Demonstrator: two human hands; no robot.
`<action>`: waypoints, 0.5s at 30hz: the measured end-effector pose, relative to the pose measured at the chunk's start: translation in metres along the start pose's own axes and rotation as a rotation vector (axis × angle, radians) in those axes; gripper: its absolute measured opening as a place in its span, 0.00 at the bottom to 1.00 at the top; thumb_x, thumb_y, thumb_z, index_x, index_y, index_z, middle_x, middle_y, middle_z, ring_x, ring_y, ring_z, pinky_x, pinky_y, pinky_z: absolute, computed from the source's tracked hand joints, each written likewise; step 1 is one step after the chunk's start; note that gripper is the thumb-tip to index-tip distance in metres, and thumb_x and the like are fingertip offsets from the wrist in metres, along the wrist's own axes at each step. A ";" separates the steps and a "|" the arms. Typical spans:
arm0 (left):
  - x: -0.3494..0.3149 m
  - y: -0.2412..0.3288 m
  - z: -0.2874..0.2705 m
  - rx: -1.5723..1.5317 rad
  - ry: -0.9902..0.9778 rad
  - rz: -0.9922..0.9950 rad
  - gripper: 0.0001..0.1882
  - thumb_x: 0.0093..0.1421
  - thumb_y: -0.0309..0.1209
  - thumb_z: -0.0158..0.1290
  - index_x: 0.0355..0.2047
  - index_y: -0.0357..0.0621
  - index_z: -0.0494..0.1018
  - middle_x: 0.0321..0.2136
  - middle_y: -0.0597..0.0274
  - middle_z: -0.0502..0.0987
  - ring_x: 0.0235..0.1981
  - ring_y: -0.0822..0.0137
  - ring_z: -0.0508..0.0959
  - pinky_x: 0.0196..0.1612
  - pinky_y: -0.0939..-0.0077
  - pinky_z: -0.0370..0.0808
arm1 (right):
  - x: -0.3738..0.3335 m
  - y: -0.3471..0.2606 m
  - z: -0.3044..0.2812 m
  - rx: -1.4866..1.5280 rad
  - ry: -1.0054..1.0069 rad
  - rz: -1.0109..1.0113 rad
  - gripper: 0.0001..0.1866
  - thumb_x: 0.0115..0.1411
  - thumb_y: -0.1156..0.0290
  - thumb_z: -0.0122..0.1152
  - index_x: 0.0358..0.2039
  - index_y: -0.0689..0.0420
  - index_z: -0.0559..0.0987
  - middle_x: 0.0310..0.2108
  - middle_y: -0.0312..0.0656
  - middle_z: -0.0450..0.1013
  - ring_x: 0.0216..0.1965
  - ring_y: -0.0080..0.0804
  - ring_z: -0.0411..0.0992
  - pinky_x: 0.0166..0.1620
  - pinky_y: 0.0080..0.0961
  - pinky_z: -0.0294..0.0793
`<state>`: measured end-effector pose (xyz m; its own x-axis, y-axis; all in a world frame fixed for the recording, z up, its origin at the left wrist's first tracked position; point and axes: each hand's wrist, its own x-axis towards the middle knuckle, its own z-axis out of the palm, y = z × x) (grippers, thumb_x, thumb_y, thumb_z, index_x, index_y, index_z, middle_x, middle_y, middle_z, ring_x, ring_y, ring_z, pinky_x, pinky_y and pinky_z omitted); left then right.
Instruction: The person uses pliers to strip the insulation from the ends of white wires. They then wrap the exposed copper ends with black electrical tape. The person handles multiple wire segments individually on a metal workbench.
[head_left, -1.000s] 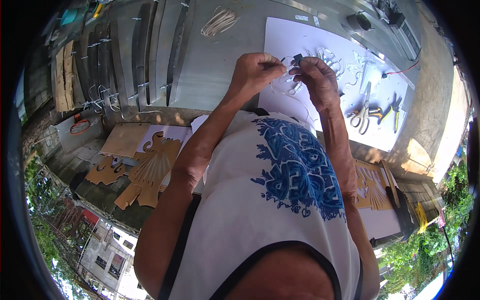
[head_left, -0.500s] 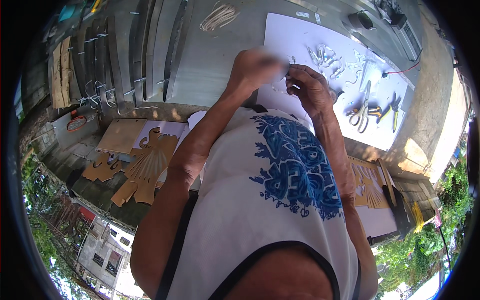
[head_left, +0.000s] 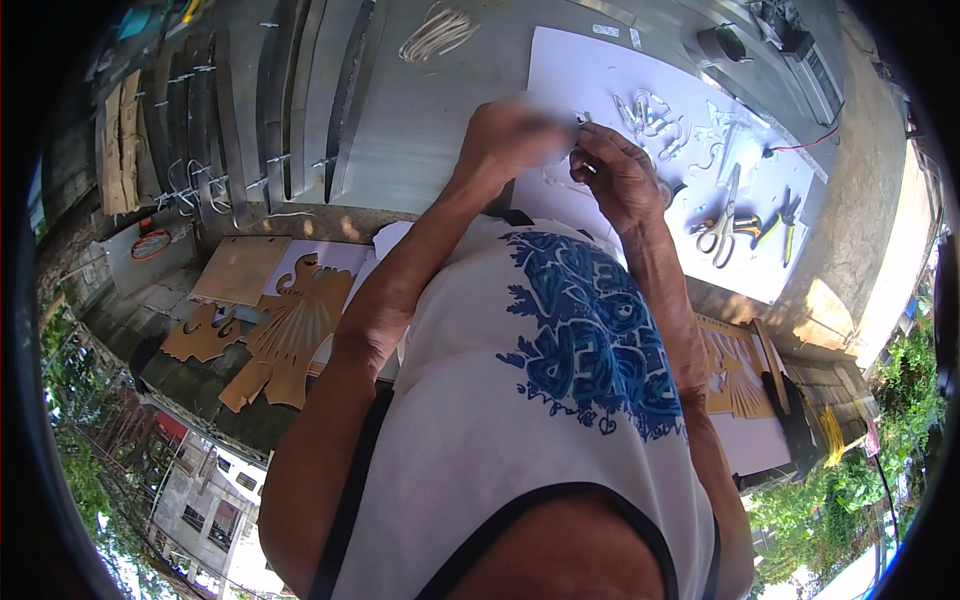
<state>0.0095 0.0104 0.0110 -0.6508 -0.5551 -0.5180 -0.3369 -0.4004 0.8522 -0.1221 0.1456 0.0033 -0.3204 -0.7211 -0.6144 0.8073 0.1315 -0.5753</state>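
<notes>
My left hand (head_left: 500, 138) is raised over the near left edge of a white board (head_left: 560, 70). Its fingers are lost in a blur. My right hand (head_left: 622, 172) meets it from the right, finger and thumb pinched together. Between the two fingertips is something small that I cannot make out. A thin white strand (head_left: 558, 182) shows below them against the board. Beyond the right hand, several short white wire pieces (head_left: 648, 112) lie in a loose pile. Scissors (head_left: 722, 225) and yellow-and-black pliers (head_left: 780, 222) rest on the board to the right.
A coil of pale cord (head_left: 438, 32) lies on the grey table (head_left: 415, 130). Dark metal strips (head_left: 270, 100) with ties and wires line its left side. Brown cut-out panels (head_left: 290, 330) sit at the lower left. A dark round container (head_left: 720, 43) stands at the far right.
My hands hold almost the same place, with the right fingers shifting slightly. The white strand below them shows more clearly now.
</notes>
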 end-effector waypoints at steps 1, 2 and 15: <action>0.000 0.000 0.000 0.000 0.000 -0.003 0.10 0.56 0.27 0.65 0.34 0.31 0.81 0.26 0.61 0.81 0.24 0.76 0.75 0.28 0.82 0.71 | 0.000 0.001 -0.001 0.006 -0.011 -0.001 0.12 0.60 0.75 0.66 0.43 0.65 0.81 0.35 0.44 0.80 0.29 0.29 0.75 0.34 0.25 0.71; 0.000 0.001 0.000 0.000 -0.001 -0.008 0.10 0.56 0.27 0.65 0.35 0.31 0.81 0.26 0.61 0.81 0.24 0.75 0.75 0.28 0.82 0.71 | 0.001 0.001 -0.002 0.013 -0.021 -0.001 0.12 0.61 0.74 0.66 0.44 0.64 0.81 0.35 0.44 0.80 0.30 0.29 0.75 0.34 0.25 0.71; 0.001 -0.003 0.000 0.027 0.002 0.060 0.11 0.58 0.27 0.64 0.40 0.33 0.83 0.30 0.59 0.84 0.27 0.78 0.76 0.29 0.84 0.70 | 0.000 -0.002 -0.002 -0.051 -0.025 -0.056 0.11 0.62 0.73 0.66 0.43 0.62 0.82 0.35 0.42 0.81 0.29 0.27 0.75 0.34 0.22 0.71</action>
<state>0.0096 0.0112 0.0079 -0.6687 -0.5791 -0.4662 -0.3157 -0.3465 0.8833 -0.1243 0.1469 0.0034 -0.3514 -0.7446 -0.5675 0.7623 0.1244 -0.6352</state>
